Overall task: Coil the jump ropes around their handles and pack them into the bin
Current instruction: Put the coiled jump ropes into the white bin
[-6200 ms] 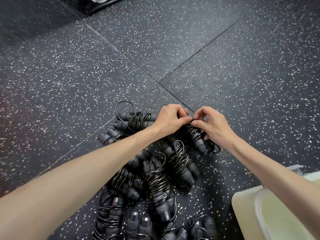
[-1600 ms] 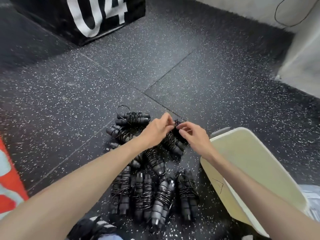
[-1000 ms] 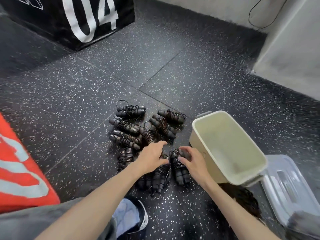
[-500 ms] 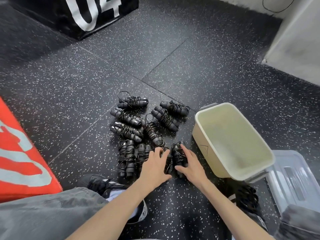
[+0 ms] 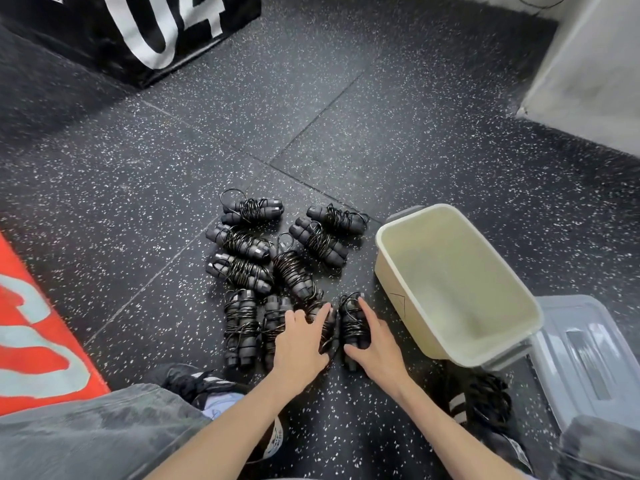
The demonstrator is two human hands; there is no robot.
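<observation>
Under the right hand (image 5: 372, 337), on the floor (image 5: 346, 133): one coiled jump rope (image 5: 352, 323), gripped, long axis pointing away from the wrist. Left hand (image 5: 301, 337) spread flat over neighbouring bundle (image 5: 323, 327). Probably light, stiff handles, springy cord; best grasped across the wrapped middle. Bin (image 5: 412, 299) just right of the right hand.

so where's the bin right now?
Head view, right of centre: the bin sits open on the floor, just right of the coiled ropes, clear lid beside it.

Jump ropes (image 5: 277, 268): black cords, dark grey handles, at centre. Bin (image 5: 460, 353): cream, at 3 o'clock; lid (image 5: 585, 355): translucent grey, at 4 o'clock. Floor (image 5: 381, 116): black, white-speckled; box (image 5: 145, 32), black with white numerals, at 11 o'clock; mat (image 5: 38, 341), red-orange with pale grey marking, at 8 o'clock.
</observation>
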